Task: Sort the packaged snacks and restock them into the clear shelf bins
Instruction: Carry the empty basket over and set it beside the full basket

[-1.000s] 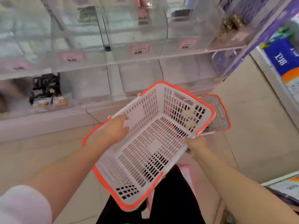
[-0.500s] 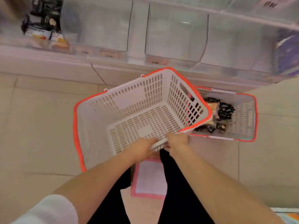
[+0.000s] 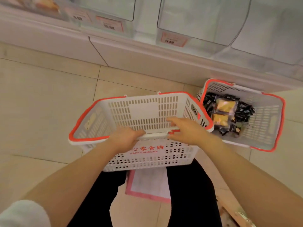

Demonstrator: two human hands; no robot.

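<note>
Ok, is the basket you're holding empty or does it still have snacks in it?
Empty. The near basket shows only bare slotted walls inside. The snack packets lie in the other basket on the floor to its right.

a snack shop: clear shelf bins point(image 3: 203, 18) with price tags point(image 3: 173, 40), and shopping baskets point(image 3: 268, 122) on tiled floor point(image 3: 41, 104).

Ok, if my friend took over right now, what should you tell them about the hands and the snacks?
Left hand grips the near rim of the empty basket. Right hand rests on the same rim, fingers loose.
The packaged snacks, black and yellow packs, all lie in the second basket on the floor to the right.
Done: nothing visibly sorted here.
Left: sort the snacks, then fill the clear shelf bins above.
</note>
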